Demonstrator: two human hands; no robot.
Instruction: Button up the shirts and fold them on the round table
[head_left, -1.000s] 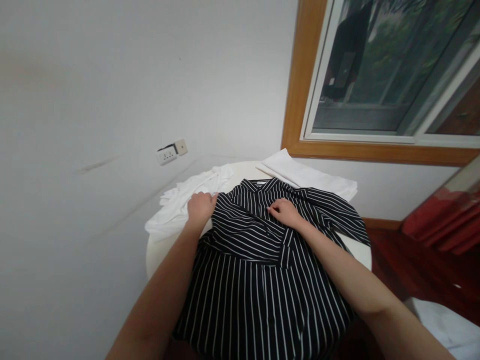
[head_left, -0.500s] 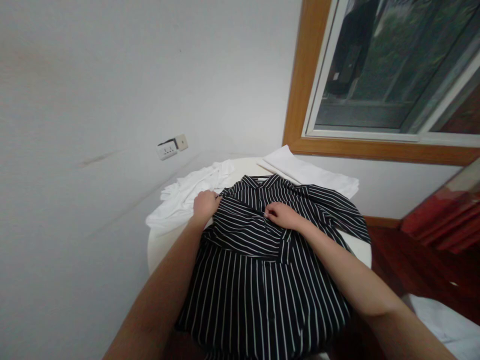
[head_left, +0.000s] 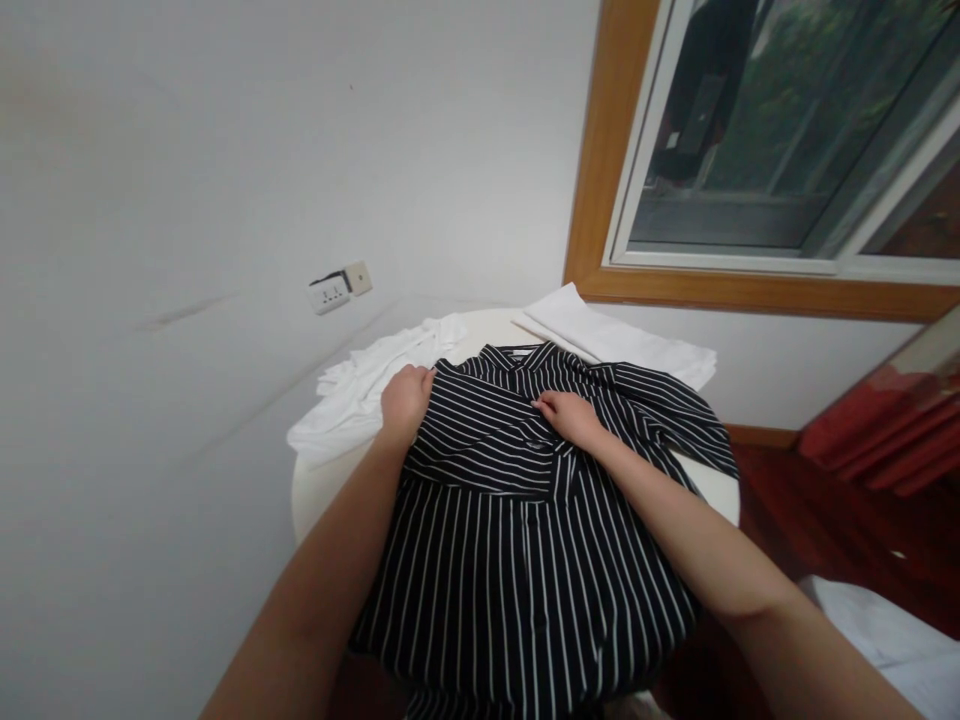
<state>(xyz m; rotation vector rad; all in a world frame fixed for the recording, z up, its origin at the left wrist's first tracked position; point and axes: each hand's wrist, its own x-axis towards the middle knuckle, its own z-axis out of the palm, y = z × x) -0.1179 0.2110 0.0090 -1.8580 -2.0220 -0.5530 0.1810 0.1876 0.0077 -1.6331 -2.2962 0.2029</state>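
A black shirt with white stripes (head_left: 517,570) lies spread over a round white table (head_left: 319,500), collar toward the wall and lower part hanging past the near edge. Its left-side sleeve is folded across the front, cuff near the middle. My left hand (head_left: 406,403) is closed on the shirt's fabric at the left shoulder fold. With its fingers pinched, my right hand (head_left: 568,414) holds the sleeve's upper edge near the shirt's middle. The other sleeve (head_left: 671,405) stretches out to the right, reaching the table's edge.
Crumpled white cloth (head_left: 360,385) lies at the table's left. Folded white cloth (head_left: 622,335) rests at the back right. Behind are a wall with a socket (head_left: 330,294) and a wood-framed window (head_left: 720,285). A white item (head_left: 885,635) sits low at the right; a red curtain (head_left: 885,430) hangs beyond.
The folded sleeve's upper edge is pulled straighter and flatter between my hands. My left hand has moved slightly up and left, and my right hand slightly up.
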